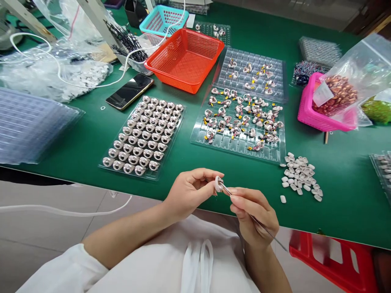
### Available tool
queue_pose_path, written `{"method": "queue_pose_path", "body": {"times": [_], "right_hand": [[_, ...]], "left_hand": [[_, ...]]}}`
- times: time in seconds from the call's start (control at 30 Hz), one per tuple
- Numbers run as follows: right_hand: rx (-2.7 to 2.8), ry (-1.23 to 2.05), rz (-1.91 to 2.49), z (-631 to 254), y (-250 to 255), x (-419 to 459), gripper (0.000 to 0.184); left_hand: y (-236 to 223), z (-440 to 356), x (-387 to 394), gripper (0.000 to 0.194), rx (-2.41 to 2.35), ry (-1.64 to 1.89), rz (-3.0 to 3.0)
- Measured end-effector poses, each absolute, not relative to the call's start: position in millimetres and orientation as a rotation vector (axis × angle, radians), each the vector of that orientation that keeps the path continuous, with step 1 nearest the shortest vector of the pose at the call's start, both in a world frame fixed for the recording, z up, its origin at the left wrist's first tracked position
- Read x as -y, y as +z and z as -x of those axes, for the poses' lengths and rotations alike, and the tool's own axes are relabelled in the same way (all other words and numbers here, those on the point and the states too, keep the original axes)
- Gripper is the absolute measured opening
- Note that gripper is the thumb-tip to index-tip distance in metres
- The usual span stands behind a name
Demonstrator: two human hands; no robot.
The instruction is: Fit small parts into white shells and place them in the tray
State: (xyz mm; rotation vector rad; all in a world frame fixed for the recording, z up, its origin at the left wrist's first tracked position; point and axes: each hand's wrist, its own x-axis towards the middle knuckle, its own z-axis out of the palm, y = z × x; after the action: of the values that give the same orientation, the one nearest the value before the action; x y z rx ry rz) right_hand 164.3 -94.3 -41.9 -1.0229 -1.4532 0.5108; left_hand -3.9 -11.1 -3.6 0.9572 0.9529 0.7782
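My left hand [187, 193] pinches a small white ring-shaped casing [217, 184] between thumb and fingertips, just over the table's front edge. In my right hand [255, 213] is a thin metal tool [270, 234], gripped like a pen. Its tip reaches into the casing's opening; whether it is tweezers or a pick I cannot tell. Beyond my left hand lies a clear tray of silvery ring-shaped casings [142, 142] in rows. A second tray holds white casings with wires and yellow bits [241, 116]. To the right are loose small white caps [299, 173] in a pile.
A red basket [186, 83] and a turquoise basket [146, 22] stand at the back. A phone [130, 91] lies left of the red one. Stacked clear trays [33, 126] occupy the left, a pink basket [324, 120] the right. A red stool [342, 256] is below the table.
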Motion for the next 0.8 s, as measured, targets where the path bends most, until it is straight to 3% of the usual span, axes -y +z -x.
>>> {"method": "queue_pose_path", "body": {"times": [0.8], "right_hand": [[0.811, 1.008, 0.967, -150.2, -43.3, 81.3, 0.014]], "left_hand": [[-7.5, 6.0, 12.9, 0.016, -0.974, 0.813, -1.026]]}}
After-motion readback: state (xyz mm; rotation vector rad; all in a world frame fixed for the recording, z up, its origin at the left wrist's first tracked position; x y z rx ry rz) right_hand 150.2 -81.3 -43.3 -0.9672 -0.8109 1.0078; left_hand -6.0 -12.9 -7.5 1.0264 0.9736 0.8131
